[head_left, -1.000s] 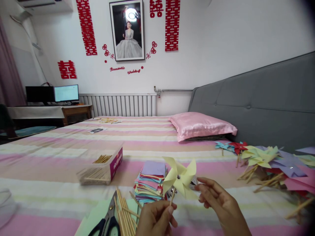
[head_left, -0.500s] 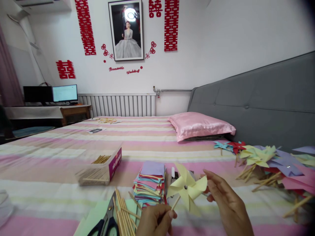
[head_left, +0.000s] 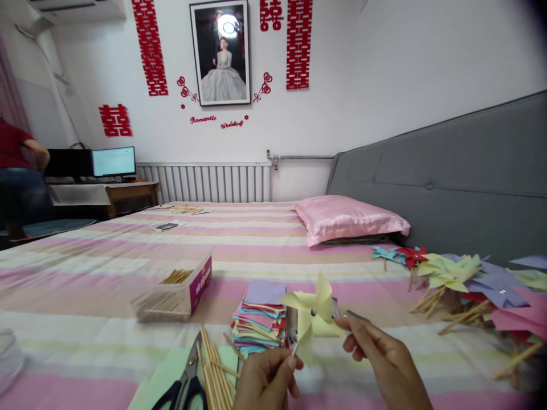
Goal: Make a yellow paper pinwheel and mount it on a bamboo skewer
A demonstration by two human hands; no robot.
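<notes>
A pale yellow paper pinwheel [head_left: 315, 314] with a pin at its centre stands in front of me on a thin wooden stick. My left hand [head_left: 270, 377] is closed around the lower part of that stick, thumb and forefinger pinching it. At the pinwheel's right side, my right hand [head_left: 376, 350] has its thumb and forefinger together at a blade tip, the other fingers curled. Just behind the pinwheel is a stack of coloured paper squares [head_left: 260, 316]. Close to my left hand lie loose wooden sticks [head_left: 213, 367] and dark-handled scissors [head_left: 186, 376] on green paper [head_left: 160, 373].
Finished pinwheels [head_left: 459, 273] in several colours lie along the right side of the striped bed. A clear box [head_left: 171, 299] of sticks stands left of the paper stack. Farther back are a pink pillow [head_left: 348, 219] and, by the desk, a person in red [head_left: 17, 151].
The pinwheel's blades have turned on the stick. My right hand has moved left and its fingers have closed in at a blade. A person has come into view at the far left.
</notes>
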